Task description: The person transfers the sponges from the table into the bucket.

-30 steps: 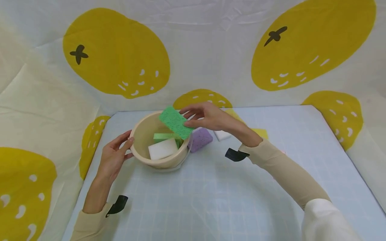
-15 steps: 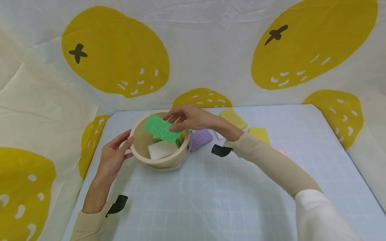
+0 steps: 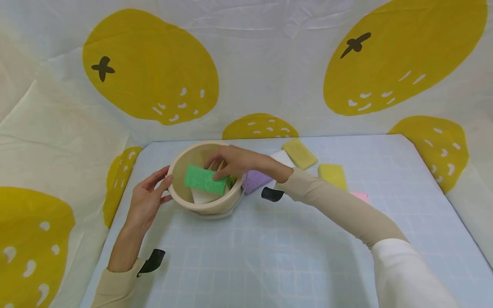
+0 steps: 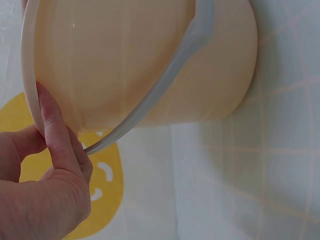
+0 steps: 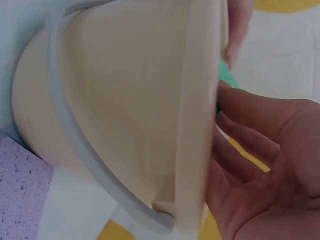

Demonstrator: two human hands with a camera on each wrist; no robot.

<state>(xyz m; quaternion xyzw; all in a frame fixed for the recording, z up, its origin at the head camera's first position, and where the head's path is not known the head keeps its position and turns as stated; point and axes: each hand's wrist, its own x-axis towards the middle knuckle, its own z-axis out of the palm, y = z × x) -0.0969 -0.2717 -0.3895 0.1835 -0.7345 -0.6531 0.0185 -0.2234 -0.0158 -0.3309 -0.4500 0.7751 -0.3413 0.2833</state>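
Right hand (image 3: 236, 161) pinches green sponge (image 3: 203, 179) near right end; sponge juts left from fingertips, within bucket (image 3: 179, 179), over white sponge (image 3: 201, 196). Left hand (image 3: 148, 194) grips bucket's left rim.

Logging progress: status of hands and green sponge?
Left hand grips bucket rim. Right hand pinches green sponge at bucket's mouth. White sponge below it, possibly in the way.

bucket (image 3: 208, 207): cream | handle (image 5: 74, 131): grey | sponge (image 3: 202, 179): green | tablecloth (image 3: 246, 261): pale blue, gridded
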